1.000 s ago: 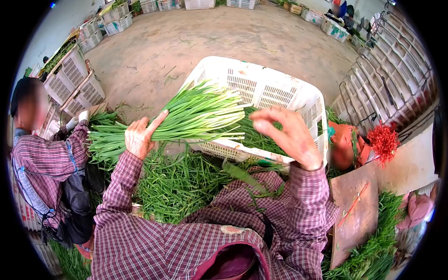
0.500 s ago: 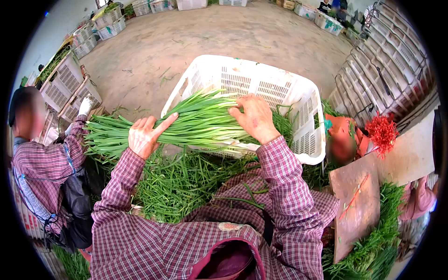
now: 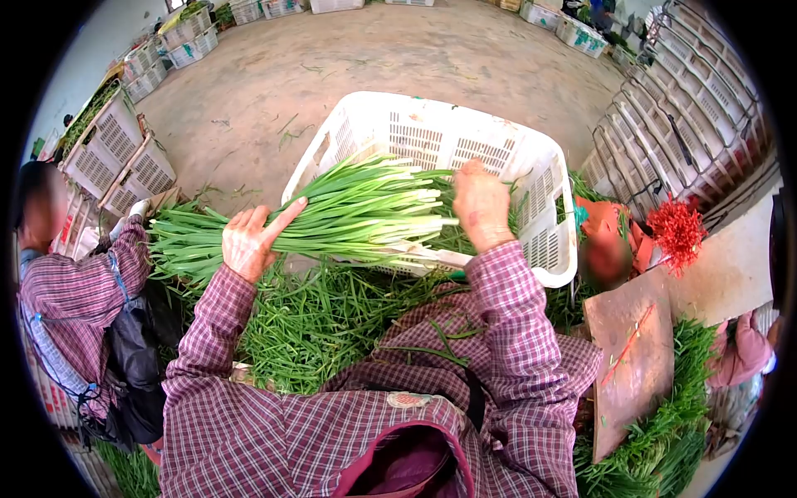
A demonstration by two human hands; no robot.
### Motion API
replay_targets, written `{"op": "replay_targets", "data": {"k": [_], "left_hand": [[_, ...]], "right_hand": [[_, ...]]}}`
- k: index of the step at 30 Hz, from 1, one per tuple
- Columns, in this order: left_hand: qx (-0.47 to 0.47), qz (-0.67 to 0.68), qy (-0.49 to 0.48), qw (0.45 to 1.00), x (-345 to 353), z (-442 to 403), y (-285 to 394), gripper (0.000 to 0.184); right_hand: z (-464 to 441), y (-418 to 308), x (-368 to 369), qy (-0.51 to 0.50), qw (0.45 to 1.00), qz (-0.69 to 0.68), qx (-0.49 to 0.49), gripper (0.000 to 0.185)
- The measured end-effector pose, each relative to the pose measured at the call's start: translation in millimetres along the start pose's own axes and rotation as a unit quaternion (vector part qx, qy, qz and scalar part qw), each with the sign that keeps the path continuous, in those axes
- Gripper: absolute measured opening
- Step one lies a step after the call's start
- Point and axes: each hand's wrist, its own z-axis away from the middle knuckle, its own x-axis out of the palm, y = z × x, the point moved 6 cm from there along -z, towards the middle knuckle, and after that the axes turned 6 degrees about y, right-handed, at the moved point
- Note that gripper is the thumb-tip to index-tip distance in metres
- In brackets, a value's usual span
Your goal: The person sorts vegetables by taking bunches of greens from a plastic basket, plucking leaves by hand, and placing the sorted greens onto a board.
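Note:
A large bunch of long green stalks with pale ends lies across in front of me, leaves to the left, pale ends to the right. My left hand is wrapped round its leafy part, thumb on top. Just right of the pale ends, my right hand is closed, fingers pinched at a thin green strand that runs from the bunch. Under and behind both is a white slatted crate with more greens inside. Loose green leaves are heaped below the bunch, by my lap.
At the left a co-worker in a striped top sits near stacked crates. To the right are a red bundle of ties, a board, more greens and a tall crate stack.
My right hand first came down to the pale ends, then moved slightly right, off them, with a strand at its fingers. My left hand still holds the bunch. The co-worker's gloved hand moved.

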Motion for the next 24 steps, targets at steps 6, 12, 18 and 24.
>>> {"op": "replay_targets", "data": {"k": [6,12,18,24], "left_hand": [[-0.153,0.068,-0.028,0.986,11,23,-35,0.096],[-0.198,0.121,0.035,0.972,11,19,-37,0.088],[-0.164,0.069,0.005,0.984,5,4,-20,0.090],[-0.154,0.050,-0.006,0.987,2,-4,-8,0.093]], "right_hand": [[24,71,-22,-0.014,0.993,-0.039,0.109,0.022],[56,-12,-36,-0.309,0.947,-0.053,-0.066,0.022],[15,-87,-87,0.105,0.952,-0.273,-0.086,0.009],[11,-106,-61,0.113,0.960,-0.250,-0.051,0.019]]}}
